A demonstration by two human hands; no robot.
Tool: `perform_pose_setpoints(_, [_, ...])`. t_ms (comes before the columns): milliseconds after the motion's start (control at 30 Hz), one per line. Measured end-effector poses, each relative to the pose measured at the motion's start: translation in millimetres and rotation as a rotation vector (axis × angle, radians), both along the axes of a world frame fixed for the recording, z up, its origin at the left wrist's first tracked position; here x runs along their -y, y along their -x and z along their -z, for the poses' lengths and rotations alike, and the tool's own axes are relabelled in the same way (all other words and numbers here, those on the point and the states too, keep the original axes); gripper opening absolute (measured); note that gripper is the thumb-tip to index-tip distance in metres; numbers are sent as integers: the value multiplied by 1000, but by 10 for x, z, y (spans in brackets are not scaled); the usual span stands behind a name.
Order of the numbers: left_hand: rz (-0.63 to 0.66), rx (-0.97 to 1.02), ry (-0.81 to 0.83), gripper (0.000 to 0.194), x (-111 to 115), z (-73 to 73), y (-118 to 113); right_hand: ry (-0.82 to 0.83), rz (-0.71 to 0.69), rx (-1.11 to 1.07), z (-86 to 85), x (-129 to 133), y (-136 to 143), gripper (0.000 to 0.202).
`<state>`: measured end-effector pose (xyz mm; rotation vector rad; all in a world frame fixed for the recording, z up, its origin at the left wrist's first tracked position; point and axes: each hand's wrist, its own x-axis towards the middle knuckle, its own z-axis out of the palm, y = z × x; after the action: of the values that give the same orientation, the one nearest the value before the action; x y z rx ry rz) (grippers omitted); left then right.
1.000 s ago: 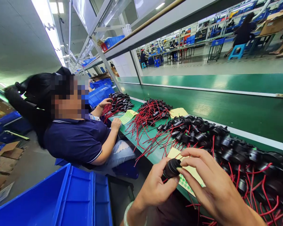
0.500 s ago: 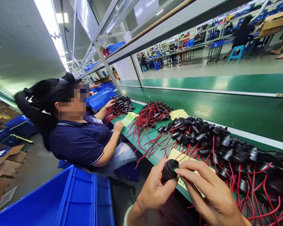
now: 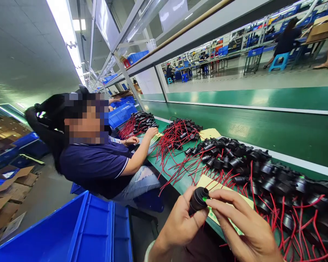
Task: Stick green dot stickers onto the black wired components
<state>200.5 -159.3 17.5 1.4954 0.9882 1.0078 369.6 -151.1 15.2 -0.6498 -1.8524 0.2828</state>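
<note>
Green tabletop (image 3: pixel 181 185): 1. Heaps of wired black parts (image 3: pixel 182 131): 3. Yellow sheets (image 3: pixel 208 182): 3. Badge (image 3: pixel 116 140) on co-worker (image 3: pixel 90 163): 1, print illegible. Black cylinder (image 3: pixel 196 202): 1, by near tabletop edge, grip of left hand (image 3: pixel 177 220) closed around it. Green dot (image 3: pixel 204 199): 1, on cylinder; right hand (image 3: pixel 242 225) nearly closed there, hold uncertain.

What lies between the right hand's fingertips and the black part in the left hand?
In the head view, a green dot shows there, at the end of the black part, next to the right hand.
</note>
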Motion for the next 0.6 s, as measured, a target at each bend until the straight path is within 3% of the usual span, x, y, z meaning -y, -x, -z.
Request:
perform_pose_setpoints(400, [-118, -296, -201, 7, 19, -17, -11, -1, 57, -52, 73, 16, 138, 28])
perform_pose_setpoints(533, [-117, -233, -142, 4, 5, 0, -16, 50, 57, -75, 76, 9, 154, 29])
perform_pose_setpoints(600, [-92, -121, -54, 11, -8, 18, -14, 77, 41, -73, 77, 4, 134, 27])
